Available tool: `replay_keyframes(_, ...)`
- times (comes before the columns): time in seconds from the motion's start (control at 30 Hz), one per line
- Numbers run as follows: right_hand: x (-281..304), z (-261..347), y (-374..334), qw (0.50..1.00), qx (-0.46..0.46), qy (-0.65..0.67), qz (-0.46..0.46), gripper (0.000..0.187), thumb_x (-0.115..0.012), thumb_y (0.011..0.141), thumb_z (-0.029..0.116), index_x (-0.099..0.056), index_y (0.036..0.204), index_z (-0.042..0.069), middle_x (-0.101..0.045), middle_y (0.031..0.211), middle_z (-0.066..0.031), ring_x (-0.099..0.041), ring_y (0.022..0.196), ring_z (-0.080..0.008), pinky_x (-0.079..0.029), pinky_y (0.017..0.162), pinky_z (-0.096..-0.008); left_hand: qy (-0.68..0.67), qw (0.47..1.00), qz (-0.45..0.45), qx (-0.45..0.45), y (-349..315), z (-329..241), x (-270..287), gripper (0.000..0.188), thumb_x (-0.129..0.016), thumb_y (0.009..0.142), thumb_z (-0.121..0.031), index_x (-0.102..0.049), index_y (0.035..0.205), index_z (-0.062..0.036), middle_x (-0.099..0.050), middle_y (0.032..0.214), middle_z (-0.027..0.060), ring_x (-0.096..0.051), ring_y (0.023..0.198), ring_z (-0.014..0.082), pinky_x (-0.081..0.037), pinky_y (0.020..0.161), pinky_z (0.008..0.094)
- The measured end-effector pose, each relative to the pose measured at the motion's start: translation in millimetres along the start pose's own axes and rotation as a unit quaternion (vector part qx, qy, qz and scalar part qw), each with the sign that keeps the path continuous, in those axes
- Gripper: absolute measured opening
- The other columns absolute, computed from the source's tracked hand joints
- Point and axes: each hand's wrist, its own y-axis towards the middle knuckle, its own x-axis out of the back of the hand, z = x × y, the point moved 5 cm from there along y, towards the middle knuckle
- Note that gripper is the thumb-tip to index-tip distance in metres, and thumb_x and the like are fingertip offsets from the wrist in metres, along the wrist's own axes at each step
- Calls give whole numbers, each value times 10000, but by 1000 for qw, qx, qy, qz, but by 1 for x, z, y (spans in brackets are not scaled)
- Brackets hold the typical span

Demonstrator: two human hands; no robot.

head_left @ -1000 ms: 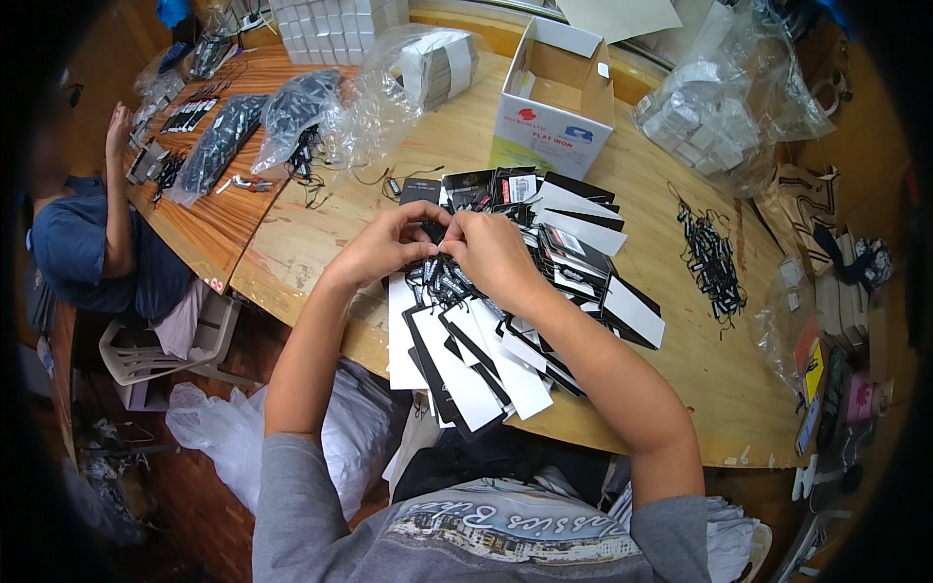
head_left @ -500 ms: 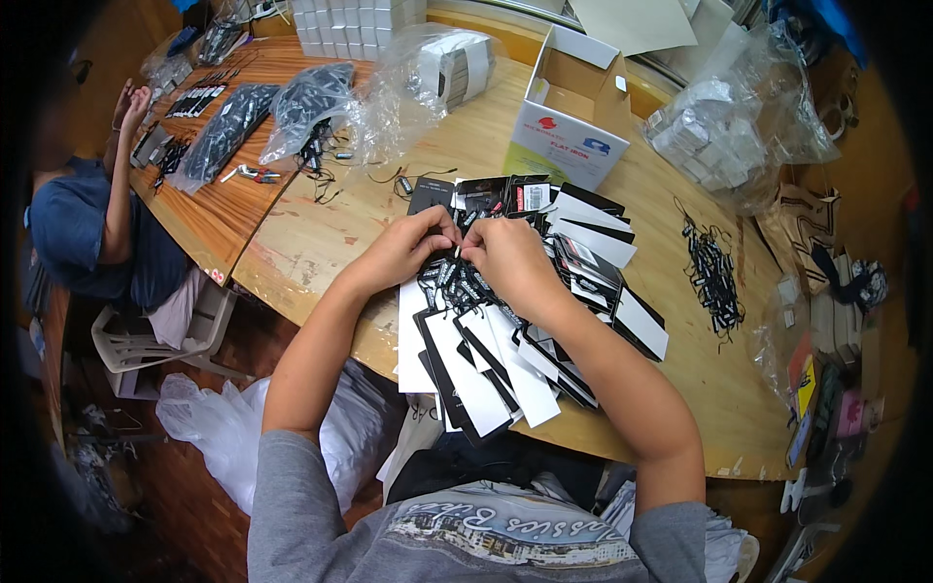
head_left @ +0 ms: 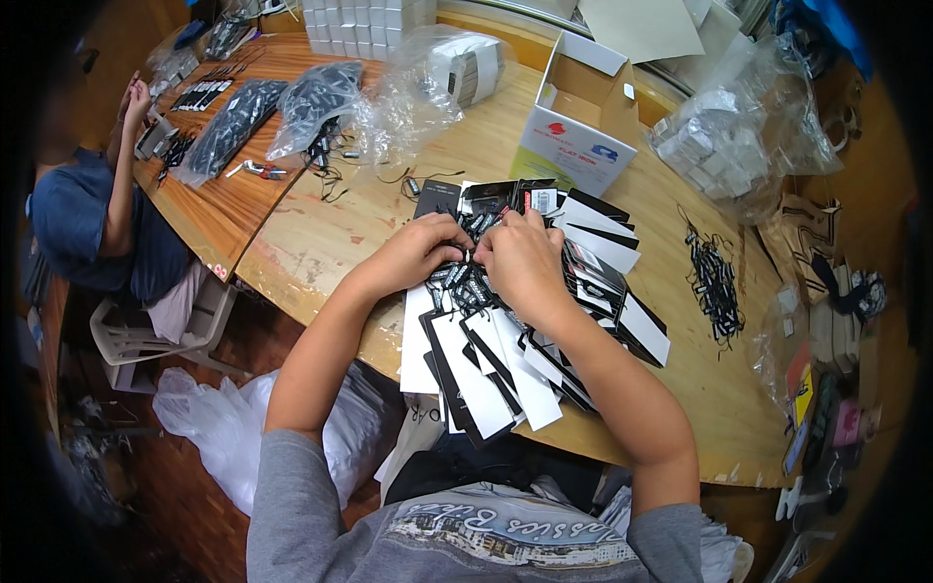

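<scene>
My left hand (head_left: 420,255) and my right hand (head_left: 523,260) meet fingertip to fingertip over the heap. Both are closed in a pinch, and a tiny pale bit shows between them. Whatever they grip is too small to make out. Below the fingers lies a tangle of small black tags on cords (head_left: 465,290) with light lettering. It rests on a fanned-out spread of black and white cards (head_left: 530,374), which reaches the near table edge. One card near the right hand bears a barcode label (head_left: 540,200).
An open-topped cardboard box (head_left: 575,136) stands beyond the cards. Right of them lies another bunch of corded black tags (head_left: 714,282). Clear plastic bags hold white pieces (head_left: 714,146) and black tags (head_left: 233,131). White small boxes (head_left: 364,27) are stacked behind. A co-worker (head_left: 92,223) sits at left.
Both hands have shifted slightly toward the near edge, still pinching. The right hand's fingers have spread a little at the back. The co-worker's raised hands moved slightly.
</scene>
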Motion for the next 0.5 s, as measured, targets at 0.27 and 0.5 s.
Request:
replay_keyframes(0.27, 3, -10, 6, 987, -78, 109, 85, 66, -598, 661, 139, -622, 650, 79, -571, 816, -55, -468, 880, -237, -312, 740, -431, -40, 996, -28, 79, -4, 3, 3, 63, -525, 750, 10, -492, 802, -4, -529, 797, 70, -503, 756, 128, -390, 668, 236)
replay_keyframes(0.5, -3, -15, 7, 972, -62, 223, 37, 51, -604, 648, 137, -607, 635, 88, -570, 772, -28, -477, 848, -217, -313, 723, -414, -206, 973, -37, 100, -7, 11, -4, 112, -488, 767, 54, -444, 853, -1, -518, 806, 60, -498, 770, 112, -400, 710, 228)
